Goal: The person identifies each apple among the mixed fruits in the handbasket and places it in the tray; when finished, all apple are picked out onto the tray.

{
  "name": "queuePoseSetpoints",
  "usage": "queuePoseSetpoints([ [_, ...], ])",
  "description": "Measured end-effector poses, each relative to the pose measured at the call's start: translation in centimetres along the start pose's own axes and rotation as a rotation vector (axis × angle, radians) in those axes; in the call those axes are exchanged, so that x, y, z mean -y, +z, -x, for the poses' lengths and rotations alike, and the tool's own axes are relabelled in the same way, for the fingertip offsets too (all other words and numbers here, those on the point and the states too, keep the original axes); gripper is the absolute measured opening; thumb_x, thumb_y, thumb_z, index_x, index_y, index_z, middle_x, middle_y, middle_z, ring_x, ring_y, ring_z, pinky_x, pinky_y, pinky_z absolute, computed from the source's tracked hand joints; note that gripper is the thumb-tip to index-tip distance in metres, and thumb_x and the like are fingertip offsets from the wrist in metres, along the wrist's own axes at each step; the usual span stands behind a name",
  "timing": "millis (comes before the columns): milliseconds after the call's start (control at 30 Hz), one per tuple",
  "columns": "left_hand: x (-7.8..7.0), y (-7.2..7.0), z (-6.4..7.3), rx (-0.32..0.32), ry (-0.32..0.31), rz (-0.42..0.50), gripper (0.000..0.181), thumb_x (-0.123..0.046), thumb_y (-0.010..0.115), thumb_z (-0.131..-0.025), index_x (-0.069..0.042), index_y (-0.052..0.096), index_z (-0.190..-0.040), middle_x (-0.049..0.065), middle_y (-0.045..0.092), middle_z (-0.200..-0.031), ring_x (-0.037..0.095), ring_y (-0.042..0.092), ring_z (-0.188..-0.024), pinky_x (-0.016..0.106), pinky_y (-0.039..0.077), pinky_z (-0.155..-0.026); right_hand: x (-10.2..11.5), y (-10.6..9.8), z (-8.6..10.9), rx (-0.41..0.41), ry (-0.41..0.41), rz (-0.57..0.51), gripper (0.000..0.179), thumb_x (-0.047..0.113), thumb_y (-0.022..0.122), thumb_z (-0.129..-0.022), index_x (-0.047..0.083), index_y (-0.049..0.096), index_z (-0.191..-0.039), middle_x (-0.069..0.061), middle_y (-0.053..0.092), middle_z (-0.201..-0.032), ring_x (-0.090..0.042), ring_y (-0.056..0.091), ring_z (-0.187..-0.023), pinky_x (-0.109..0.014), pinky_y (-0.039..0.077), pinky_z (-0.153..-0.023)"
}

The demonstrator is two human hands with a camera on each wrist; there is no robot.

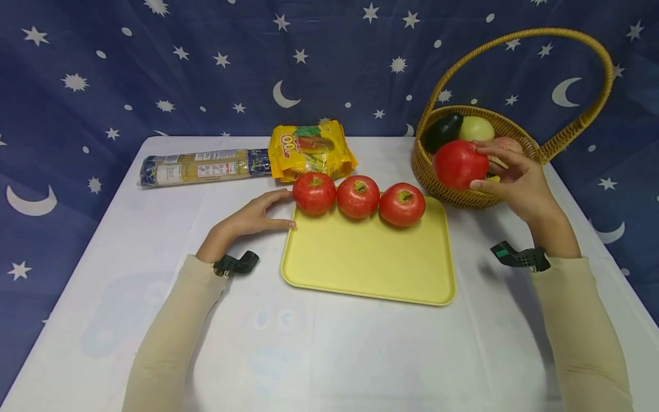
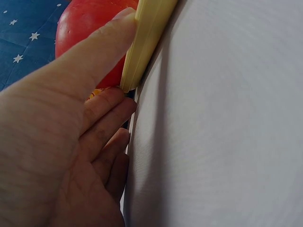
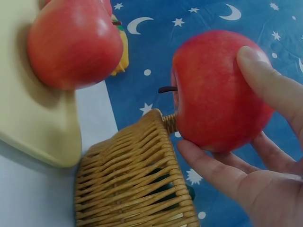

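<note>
In the head view my right hand (image 1: 522, 180) grips a red apple (image 1: 460, 165) in front of the wicker basket's (image 1: 427, 174) opening. The right wrist view shows the thumb and fingers around this apple (image 3: 218, 94), its dark stem facing left. My left hand (image 1: 249, 218) lies beside a yellow tray (image 1: 370, 260), thumb extended to its left rim. Seen from the left wrist, the thumb tip touches the tray edge (image 2: 144, 42) and the fingers reach the tray's corner. Along the tray's far side sit three apples: left (image 1: 314, 194), middle (image 1: 357, 197) and right (image 1: 402, 205).
Behind the tray lie a yellow food packet (image 1: 311, 151) and a long pack of spaghetti (image 1: 206, 166). The basket holds a dark green vegetable (image 1: 444, 130), a pale green one (image 1: 476, 128) and other produce, under a tall handle (image 1: 520, 33). A starry blue cloth (image 1: 329, 63) hangs behind.
</note>
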State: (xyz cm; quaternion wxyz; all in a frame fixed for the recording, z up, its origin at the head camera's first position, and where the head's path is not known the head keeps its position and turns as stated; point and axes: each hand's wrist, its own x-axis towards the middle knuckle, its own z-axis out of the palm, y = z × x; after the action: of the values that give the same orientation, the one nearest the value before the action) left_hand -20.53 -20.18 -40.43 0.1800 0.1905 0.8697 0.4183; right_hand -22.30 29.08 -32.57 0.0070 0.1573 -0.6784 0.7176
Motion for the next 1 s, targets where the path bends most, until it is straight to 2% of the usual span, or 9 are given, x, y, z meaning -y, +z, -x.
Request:
queuePoseSetpoints([
  [133,0.0,0.0,0.1,-0.003,-0.008,0.005,0.075,-0.025,0.077,-0.086,-0.008,0.039,-0.149,0.012,0.034,-0.156,0.029,0.024,-0.146,0.05,0.019,-0.12,0.1,0.1,0.6,0.009,0.032,-0.005,0.059,-0.028,0.064,-0.075,-0.003,0.06,-0.129,-0.007,0.054,-0.138,-0.014,0.056,-0.122,-0.018,0.05,-0.092],
  [367,0.0,0.1,0.1,-0.001,0.0,0.018,0.075,-0.025,0.077,-0.086,-0.009,0.039,-0.149,0.012,0.034,-0.156,0.03,0.023,-0.146,0.052,0.019,-0.119,0.1,-0.2,1.6,0.08,-0.016,0.003,0.057,-0.032,0.061,-0.073,-0.01,0.059,-0.126,-0.01,0.054,-0.139,-0.017,0.05,-0.129,-0.02,0.048,-0.096],
  [500,0.0,0.2,0.0,0.002,-0.001,0.019,0.075,-0.026,0.077,-0.086,-0.01,0.039,-0.149,0.011,0.034,-0.156,0.029,0.023,-0.146,0.051,0.019,-0.119,-0.1,-0.5,2.4,0.115,-0.012,0.007,0.057,-0.034,0.06,-0.072,-0.012,0.058,-0.125,-0.009,0.053,-0.14,-0.016,0.052,-0.127,-0.022,0.05,-0.093],
  [1000,0.4,-0.1,-0.1,0.008,0.004,0.03,0.075,-0.025,0.077,-0.086,-0.006,0.039,-0.148,0.013,0.035,-0.155,0.03,0.023,-0.146,0.051,0.018,-0.12,-1.5,-0.6,4.9,0.16,0.005,0.027,0.055,-0.032,0.062,-0.073,-0.011,0.059,-0.125,-0.006,0.055,-0.138,-0.015,0.053,-0.126,-0.021,0.049,-0.095],
])
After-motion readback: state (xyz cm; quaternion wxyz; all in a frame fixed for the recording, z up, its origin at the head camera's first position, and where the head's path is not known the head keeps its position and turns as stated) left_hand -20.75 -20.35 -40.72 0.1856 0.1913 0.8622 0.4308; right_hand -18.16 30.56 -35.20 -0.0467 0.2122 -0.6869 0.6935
